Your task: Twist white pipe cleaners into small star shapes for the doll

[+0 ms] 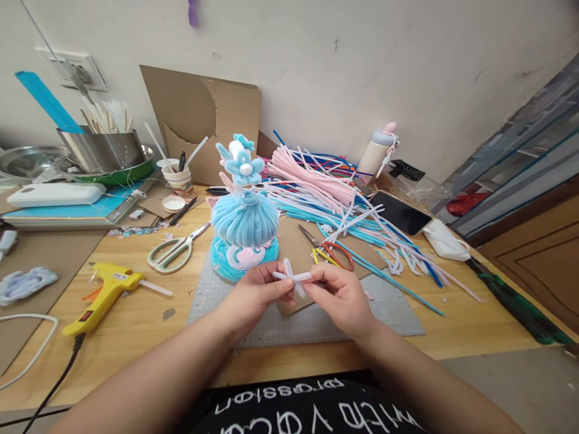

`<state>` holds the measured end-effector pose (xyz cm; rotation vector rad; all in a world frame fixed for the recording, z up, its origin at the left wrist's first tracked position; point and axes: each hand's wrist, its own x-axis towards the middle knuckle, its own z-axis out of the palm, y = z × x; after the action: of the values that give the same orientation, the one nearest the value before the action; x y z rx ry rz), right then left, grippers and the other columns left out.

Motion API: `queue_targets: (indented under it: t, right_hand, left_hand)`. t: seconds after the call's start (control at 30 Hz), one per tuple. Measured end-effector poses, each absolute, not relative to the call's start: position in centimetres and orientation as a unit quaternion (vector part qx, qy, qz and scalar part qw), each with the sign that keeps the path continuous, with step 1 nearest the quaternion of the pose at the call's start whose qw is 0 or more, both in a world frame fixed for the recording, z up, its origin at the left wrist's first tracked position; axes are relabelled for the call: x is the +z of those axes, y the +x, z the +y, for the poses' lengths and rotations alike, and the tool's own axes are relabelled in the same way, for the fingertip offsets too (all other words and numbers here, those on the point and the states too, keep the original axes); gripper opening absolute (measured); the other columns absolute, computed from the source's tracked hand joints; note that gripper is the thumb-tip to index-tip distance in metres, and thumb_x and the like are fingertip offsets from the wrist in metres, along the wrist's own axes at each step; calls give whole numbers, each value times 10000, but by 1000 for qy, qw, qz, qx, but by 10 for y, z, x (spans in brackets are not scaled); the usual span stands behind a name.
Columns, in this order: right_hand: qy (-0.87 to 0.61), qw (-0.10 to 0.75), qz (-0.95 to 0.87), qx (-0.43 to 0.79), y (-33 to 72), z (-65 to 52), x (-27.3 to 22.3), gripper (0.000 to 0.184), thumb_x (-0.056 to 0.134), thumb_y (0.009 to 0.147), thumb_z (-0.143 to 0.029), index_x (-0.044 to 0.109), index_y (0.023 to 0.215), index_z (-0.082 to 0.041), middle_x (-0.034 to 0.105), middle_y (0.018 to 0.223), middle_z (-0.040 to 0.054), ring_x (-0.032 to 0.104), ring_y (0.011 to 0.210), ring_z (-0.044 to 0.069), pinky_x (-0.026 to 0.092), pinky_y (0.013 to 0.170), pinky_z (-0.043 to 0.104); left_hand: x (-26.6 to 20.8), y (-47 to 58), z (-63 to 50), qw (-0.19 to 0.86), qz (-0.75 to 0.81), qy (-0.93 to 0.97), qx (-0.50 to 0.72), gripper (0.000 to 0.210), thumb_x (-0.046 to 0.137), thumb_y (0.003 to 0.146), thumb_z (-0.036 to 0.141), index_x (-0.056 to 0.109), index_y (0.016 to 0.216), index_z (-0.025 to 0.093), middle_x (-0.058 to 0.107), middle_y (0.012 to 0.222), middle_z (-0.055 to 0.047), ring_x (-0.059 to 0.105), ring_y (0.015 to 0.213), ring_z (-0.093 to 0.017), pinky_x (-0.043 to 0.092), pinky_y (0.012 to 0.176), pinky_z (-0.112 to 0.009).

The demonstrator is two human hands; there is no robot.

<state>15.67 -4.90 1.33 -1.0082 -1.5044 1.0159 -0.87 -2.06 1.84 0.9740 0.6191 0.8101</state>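
Note:
Between both hands is a small pale lilac-white star or flower shape (295, 278) of bent pipe cleaner, held over the cutting mat. My left hand (263, 289) pinches its left side between thumb and fingers. On the right side, the thumb and fingertips of my right hand (338, 295) are closed on one of its arms. Just behind my left hand stands a fluffy light-blue pipe cleaner figure (245, 220) with a blue flower on top, on a round blue base. Red-handled scissors (337, 253) and yellow-handled pliers (323, 256) lie beyond my right hand.
A grey cutting mat (384, 313) lies under my hands. A heap of pipe cleaners (312, 178) spreads behind, beside a phone (400, 212) and a bottle (377, 150). At left lie white-handled scissors (176, 250) and a yellow glue gun (102, 292) with its cord.

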Motion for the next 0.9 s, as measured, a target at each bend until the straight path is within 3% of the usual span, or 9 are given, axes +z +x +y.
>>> queue_targets:
  t: [0.2, 0.27, 0.57, 0.77, 0.9]
  right_hand:
    - [-489, 478, -633, 363, 151, -56, 23, 84, 558, 792, -196, 584, 716, -172, 559, 625, -14, 512, 555, 103, 411, 492, 206]
    - [-495, 486, -621, 365, 148, -57, 23, 84, 559, 795, -205, 610, 738, -170, 580, 630, -6, 535, 563, 112, 433, 502, 215]
    - [-483, 507, -628, 341, 143, -60, 19, 159, 554, 820, -183, 684, 912, -190, 696, 793, 44, 648, 698, 152, 542, 647, 274]
    - [-443, 502, -693, 267, 142, -57, 12, 205, 507, 850, -133, 656, 978, -192, 677, 854, 57, 635, 773, 169, 523, 696, 298]
    - [-453, 445, -756, 162, 145, -54, 14, 277, 467, 855, -97, 647, 1036, -205, 657, 860, 59, 604, 806, 185, 490, 728, 329]
  left_hand:
    - [16, -10, -20, 505, 409, 596, 472, 82, 689, 715, 223, 639, 752, 169, 587, 728, 2, 508, 708, -131, 368, 674, -235]
    - [15, -10, -21, 479, 424, 595, 486, 79, 692, 707, 218, 651, 760, 175, 600, 736, -4, 518, 704, -138, 374, 663, -235]
    - [21, -2, -28, 542, 455, 527, 471, 95, 693, 673, 195, 612, 702, 152, 609, 600, 15, 548, 569, -115, 380, 530, -203]
    - [19, 0, -29, 670, 387, 397, 494, 196, 735, 667, 245, 564, 687, 152, 672, 632, -11, 630, 616, -145, 494, 667, -282]
    - [13, -2, -25, 711, 360, 363, 483, 129, 729, 687, 207, 623, 719, 140, 677, 720, -12, 609, 697, -117, 475, 745, -259]
